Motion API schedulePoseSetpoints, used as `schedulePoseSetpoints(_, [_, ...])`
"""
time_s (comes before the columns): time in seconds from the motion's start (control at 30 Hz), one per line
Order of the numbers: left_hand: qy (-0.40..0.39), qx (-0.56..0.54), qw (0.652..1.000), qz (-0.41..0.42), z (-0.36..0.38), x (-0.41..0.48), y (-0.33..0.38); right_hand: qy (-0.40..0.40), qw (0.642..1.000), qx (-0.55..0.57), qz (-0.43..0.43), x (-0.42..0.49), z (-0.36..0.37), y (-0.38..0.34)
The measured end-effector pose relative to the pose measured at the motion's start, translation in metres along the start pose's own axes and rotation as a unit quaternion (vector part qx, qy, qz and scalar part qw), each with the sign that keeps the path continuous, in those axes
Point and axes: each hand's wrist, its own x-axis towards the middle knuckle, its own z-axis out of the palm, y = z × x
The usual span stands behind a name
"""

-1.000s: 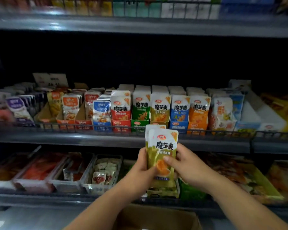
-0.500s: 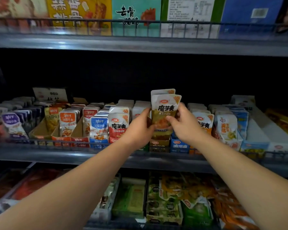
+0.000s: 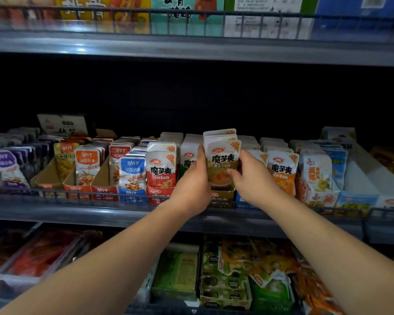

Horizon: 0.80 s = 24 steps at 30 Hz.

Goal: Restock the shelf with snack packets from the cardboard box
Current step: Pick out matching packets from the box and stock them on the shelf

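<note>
**restock: one bundle at its slot, not yet let go**

a small bundle of snack packets (image 3: 222,159) is held upright at the middle shelf (image 3: 114,215). it is over the olive display carton (image 3: 222,197), in the run between the red-packet row (image 3: 160,171) and the orange-packet row (image 3: 281,172).

- left grip (image 3: 195,178): curled round the bundle's left edge.
- right grip (image 3: 250,181): pinched on the lower right edge, thumb on the front face.
- nothing else is held by either.

at least three packet tops are seen fanned at the top of the bundle. the bundle stands higher than the rows around it, so it is judged not fully seated. its lower edge is hidden by the grips, so contact with the carton cannot be confirmed.

done, as far as shown: the neighbouring rows on this shelf are well filled and faced forward. this slot is judged to be mid-fill.

left for this bundle:
- to be lowered into the carton
- to be pushed back against the packets behind
- to be released

the cardboard box is not in view, so the remaining stock cannot be told.
</note>
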Motion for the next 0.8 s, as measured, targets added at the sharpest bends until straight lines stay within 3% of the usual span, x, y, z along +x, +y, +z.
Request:
schedulePoseSetpoints(0.1, [-0.028,0.045,0.999,-0.005,0.003,0.004,0.0,-0.025,0.999,-0.036,0.018,0.0,0.003,0.008])
schedulePoseSetpoints(0.23, [-0.049,0.089,0.995,-0.006,0.005,0.005,-0.002,0.024,0.999,0.042,0.023,-0.006,0.003,0.014])
schedulePoseSetpoints(0.47, [-0.04,0.011,0.998,-0.036,0.012,0.001,-0.011,0.005,1.0,-0.006,0.0,-0.001,-0.003,0.008])
schedulePoseSetpoints(0.63, [-0.056,0.018,0.997,-0.039,0.011,-0.004,-0.008,-0.008,0.996,-0.082,-0.021,0.015,-0.013,0.003])
schedulePoseSetpoints(0.8, [-0.024,-0.035,0.999,-0.031,0.01,0.0,-0.008,-0.038,0.993,-0.106,-0.047,0.03,-0.023,0.003])
